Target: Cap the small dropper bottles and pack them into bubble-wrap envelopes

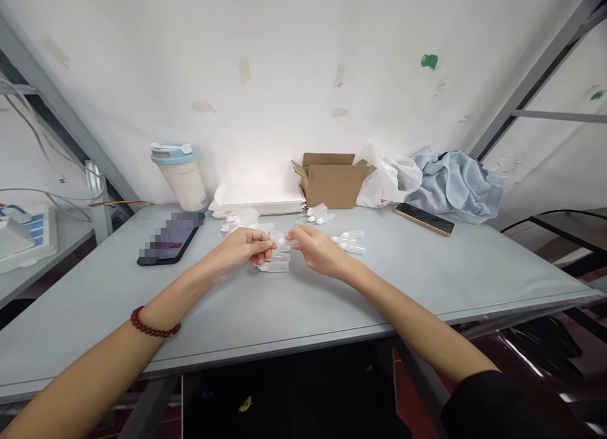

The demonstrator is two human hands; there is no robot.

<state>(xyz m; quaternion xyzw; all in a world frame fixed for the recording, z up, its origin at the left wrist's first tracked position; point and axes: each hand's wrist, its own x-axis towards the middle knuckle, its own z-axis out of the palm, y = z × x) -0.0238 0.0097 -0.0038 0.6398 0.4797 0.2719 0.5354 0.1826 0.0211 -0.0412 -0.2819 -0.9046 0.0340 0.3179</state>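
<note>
Both my hands meet over the middle of the grey table (265,312). My left hand (246,248) has its fingers curled and pinched round a small clear plastic bottle (279,239) with a white tip. My right hand (317,248) pinches the other end of the same small bottle. Directly under the hands lie more clear little bottles (273,265). Others are scattered just behind, near my right hand (351,241) and towards the cardboard box (319,215). A dark red bead bracelet (152,326) circles my left wrist.
A dark phone (169,239) lies at the left, another phone (423,219) at the right. Along the wall stand a lidded cup (181,176), a stack of white trays (258,198), an open cardboard box (331,179), a plastic bag (391,176) and a blue cloth (455,182).
</note>
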